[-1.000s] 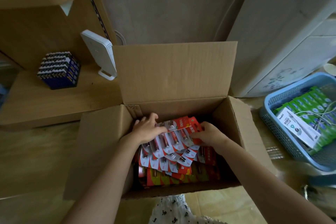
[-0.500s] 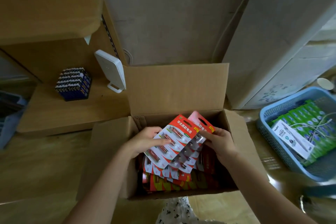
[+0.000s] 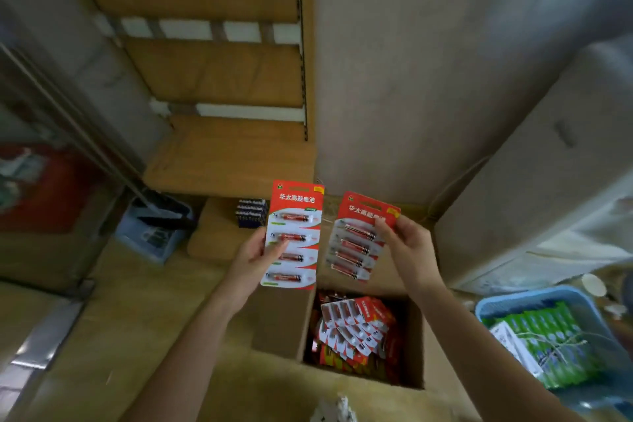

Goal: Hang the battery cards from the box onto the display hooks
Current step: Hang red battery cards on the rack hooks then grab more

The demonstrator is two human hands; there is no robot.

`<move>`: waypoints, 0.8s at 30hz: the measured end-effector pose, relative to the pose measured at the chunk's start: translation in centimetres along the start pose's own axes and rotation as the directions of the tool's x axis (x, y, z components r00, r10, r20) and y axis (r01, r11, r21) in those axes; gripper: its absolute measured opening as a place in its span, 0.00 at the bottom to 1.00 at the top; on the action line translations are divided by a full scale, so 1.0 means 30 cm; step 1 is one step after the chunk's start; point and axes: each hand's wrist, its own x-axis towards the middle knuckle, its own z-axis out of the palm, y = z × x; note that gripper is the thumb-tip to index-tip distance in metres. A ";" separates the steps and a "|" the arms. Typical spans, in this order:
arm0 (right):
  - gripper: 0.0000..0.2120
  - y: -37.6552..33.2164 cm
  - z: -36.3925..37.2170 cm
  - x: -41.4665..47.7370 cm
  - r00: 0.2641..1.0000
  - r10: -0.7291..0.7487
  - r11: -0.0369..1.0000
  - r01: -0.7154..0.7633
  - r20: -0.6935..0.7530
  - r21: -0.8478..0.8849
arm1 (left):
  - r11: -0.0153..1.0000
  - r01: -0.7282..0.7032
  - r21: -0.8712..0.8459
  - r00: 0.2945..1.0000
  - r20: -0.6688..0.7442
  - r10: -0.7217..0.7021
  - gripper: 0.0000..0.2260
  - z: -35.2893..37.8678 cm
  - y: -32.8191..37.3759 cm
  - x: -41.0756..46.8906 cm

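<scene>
My left hand (image 3: 255,257) holds up a red and white battery card (image 3: 294,233) with several red batteries on it, upright, above the box's left flap. My right hand (image 3: 407,245) grips a second, like card (image 3: 359,236) by its right edge, tilted slightly. Below them stands the open cardboard box (image 3: 277,322), with more red battery cards (image 3: 352,329) heaped inside. No display hooks can be made out in the blurred view.
Wooden shelves (image 3: 219,79) rise at the back left, with a dark block of batteries (image 3: 251,212) on the lowest board. A blue basket (image 3: 534,298) of green packs sits at the right. A pale blue bin (image 3: 150,233) stands at the left. A tall white cabinet (image 3: 534,181) fills the right.
Both hands have lifted out of the box, each with one battery card, and the cards have separated. My view has tilted up toward the shelves.
</scene>
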 end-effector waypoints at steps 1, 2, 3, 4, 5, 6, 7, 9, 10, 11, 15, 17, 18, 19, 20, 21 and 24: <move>0.05 -0.089 0.024 -0.015 1.000 -0.017 1.000 0.017 0.024 0.003 | 1.000 -0.008 -0.007 1.000 -0.025 0.008 0.09 -0.026 0.074 -0.034; 0.06 -0.175 0.049 -0.032 0.998 -0.035 0.999 0.035 0.043 0.009 | 1.000 -0.011 -0.021 0.999 -0.047 0.010 0.09 -0.050 0.145 -0.068; 0.06 -0.254 0.074 -0.048 0.997 -0.057 0.998 0.056 0.061 0.017 | 0.999 -0.016 -0.032 0.998 -0.064 0.014 0.10 -0.076 0.211 -0.102; 0.06 -0.326 0.101 -0.063 0.994 -0.076 0.997 0.074 0.077 0.023 | 0.999 -0.025 -0.040 0.997 -0.078 0.022 0.10 -0.102 0.272 -0.134; 0.06 -0.394 0.131 -0.077 0.992 -0.091 0.996 0.089 0.092 0.027 | 0.998 -0.038 -0.043 0.995 -0.095 0.034 0.11 -0.127 0.328 -0.164; 0.06 -0.455 0.163 -0.089 0.989 -0.103 0.995 0.100 0.105 0.031 | 0.998 -0.054 -0.046 0.992 -0.115 0.048 0.11 -0.154 0.380 -0.192; 0.06 -0.510 0.197 -0.100 0.987 -0.112 0.993 0.108 0.117 0.039 | 0.996 -0.069 -0.050 0.989 -0.137 0.061 0.11 -0.181 0.425 -0.217; 0.08 -0.601 0.271 -0.116 0.984 -0.117 0.993 0.111 0.135 0.050 | 0.993 -0.097 -0.071 0.980 -0.182 0.083 0.11 -0.239 0.499 -0.256; 0.09 -0.640 0.312 -0.121 0.984 -0.111 0.993 0.104 0.138 0.054 | 0.992 -0.104 -0.075 0.976 -0.198 0.088 0.10 -0.271 0.529 -0.270; 0.10 -0.673 0.354 -0.125 0.985 -0.101 0.994 0.094 0.137 0.058 | 0.992 -0.106 -0.074 0.974 -0.209 0.089 0.10 -0.304 0.555 -0.282; 0.10 -0.752 0.532 -0.120 0.988 -0.097 0.994 0.090 0.121 0.061 | 0.991 -0.116 -0.069 0.962 -0.256 0.095 0.09 -0.470 0.609 -0.294; 0.08 -0.758 0.632 -0.104 0.989 -0.104 0.993 0.098 0.104 0.064 | 0.993 -0.104 -0.061 0.959 -0.270 0.084 0.10 -0.571 0.610 -0.275; 0.06 -0.753 0.686 -0.092 0.991 -0.104 0.993 0.098 0.088 0.069 | 0.993 -0.101 -0.055 0.957 -0.277 0.082 0.11 -0.626 0.602 -0.258; 0.04 -0.745 0.742 -0.079 0.993 -0.099 0.992 0.093 0.068 0.079 | 0.994 -0.096 -0.055 0.956 -0.282 0.077 0.11 -0.683 0.591 -0.236; 0.03 -0.734 0.801 -0.063 0.995 -0.088 0.992 0.083 0.044 0.097 | 0.994 -0.090 -0.059 0.957 -0.283 0.070 0.12 -0.742 0.581 -0.210; 0.03 -0.723 0.862 -0.045 0.997 -0.073 0.991 0.071 0.019 0.118 | 0.995 -0.080 -0.059 0.959 -0.278 0.061 0.13 -0.803 0.569 -0.176; 0.03 -0.681 1.037 0.002 0.999 -0.024 0.986 0.030 -0.041 0.163 | 0.998 -0.059 -0.034 0.969 -0.241 0.049 0.14 -0.972 0.528 -0.083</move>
